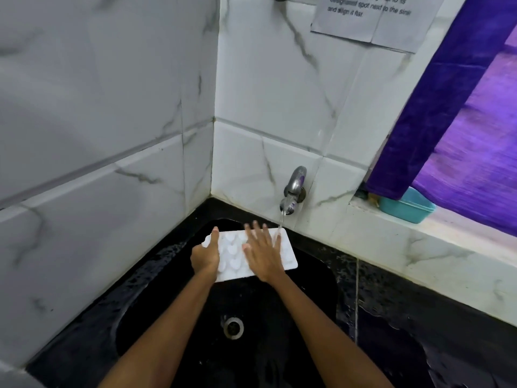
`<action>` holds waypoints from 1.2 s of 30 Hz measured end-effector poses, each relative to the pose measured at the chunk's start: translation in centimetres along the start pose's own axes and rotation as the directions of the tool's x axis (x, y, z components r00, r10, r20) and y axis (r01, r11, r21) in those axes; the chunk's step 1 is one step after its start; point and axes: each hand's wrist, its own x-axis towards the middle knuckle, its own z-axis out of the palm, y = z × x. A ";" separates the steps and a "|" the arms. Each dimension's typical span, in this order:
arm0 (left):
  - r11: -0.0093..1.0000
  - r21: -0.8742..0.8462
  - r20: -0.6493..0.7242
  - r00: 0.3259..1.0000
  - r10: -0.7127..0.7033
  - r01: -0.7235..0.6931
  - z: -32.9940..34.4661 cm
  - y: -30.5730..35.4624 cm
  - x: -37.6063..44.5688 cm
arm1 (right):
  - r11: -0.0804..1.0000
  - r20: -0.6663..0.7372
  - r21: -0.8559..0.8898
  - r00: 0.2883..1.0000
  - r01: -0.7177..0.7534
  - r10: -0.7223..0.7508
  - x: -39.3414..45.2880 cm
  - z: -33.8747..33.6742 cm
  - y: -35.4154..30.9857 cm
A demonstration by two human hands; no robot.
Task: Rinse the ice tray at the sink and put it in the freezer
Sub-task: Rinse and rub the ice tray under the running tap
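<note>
A white ice tray (286, 254) with heart-shaped pockets is held over the black sink (307, 312), under the running tap (293, 191). Water streams from the spout onto the tray's far right corner. My left hand (205, 254) grips the tray's left edge, thumb on top. My right hand (263, 252) lies flat on the tray's middle with straight, spread fingers, slightly blurred.
The sink's drain (233, 327) lies below the tray. Wet black counter surrounds the sink. White marble tiles form the corner walls. A teal plastic tub (408, 208) sits on the window ledge at right, under a purple curtain (447, 107). A paper note (372, 18) is taped above.
</note>
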 end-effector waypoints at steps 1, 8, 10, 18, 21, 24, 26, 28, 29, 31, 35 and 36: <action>1.000 -0.008 -0.016 1.000 -0.001 0.001 -0.4 0.1 0.1 | 0.994 -0.005 -0.001 0.994 -0.109 0.109 0.5 -0.1 0.6; 0.997 -0.071 -0.019 0.999 -0.028 0.027 -2.4 0.1 0.9 | 0.837 -0.057 0.129 0.839 -0.532 0.541 1.7 -0.3 -2.0; 0.998 -0.061 -0.013 0.999 -0.032 0.031 -2.0 -0.4 0.6 | 0.913 -0.048 0.136 0.918 -0.385 0.394 0.7 0.9 -4.4; 0.976 -0.129 0.102 0.981 -0.165 0.177 -0.5 -3.7 -0.8 | 0.824 0.007 0.041 0.825 -0.565 0.566 -0.3 -2.1 1.5; 0.969 -0.114 0.186 0.963 -0.197 0.220 0.1 -4.1 -0.8 | 0.647 0.274 0.370 0.744 -0.667 0.610 -0.2 -5.4 5.4; 0.961 -0.091 0.210 0.948 -0.237 0.260 1.3 -4.7 -1.0 | 0.530 0.292 0.620 0.797 -0.579 0.529 -0.9 -6.9 7.6; 0.960 -0.071 0.198 0.947 -0.253 0.271 2.6 -4.8 -1.8 | 0.513 0.225 0.669 0.805 -0.538 0.549 -1.3 -7.6 8.4; 0.971 -0.049 0.180 0.959 -0.220 0.232 4.1 -4.3 -2.7 | 0.523 0.139 0.689 0.800 -0.502 0.584 -1.5 -8.7 9.0; 0.977 -0.035 0.183 0.963 -0.199 0.208 4.9 -4.0 -3.0 | 0.520 0.112 0.700 0.794 -0.490 0.597 -1.6 -9.3 9.5; 0.982 0.012 0.221 0.957 -0.186 0.188 6.5 -3.1 -3.6 | 0.499 0.088 0.725 0.783 -0.475 0.616 -1.8 -10.6 10.5; 0.900 -0.084 0.487 0.805 -0.338 0.429 8.3 -1.7 -3.6 | 0.457 0.096 0.778 0.800 -0.431 0.592 -2.3 -12.0 12.3; 0.848 -0.116 0.576 0.731 -0.367 0.517 8.0 -1.6 -3.4 | 0.456 0.100 0.790 0.820 -0.410 0.564 -2.6 -12.0 12.5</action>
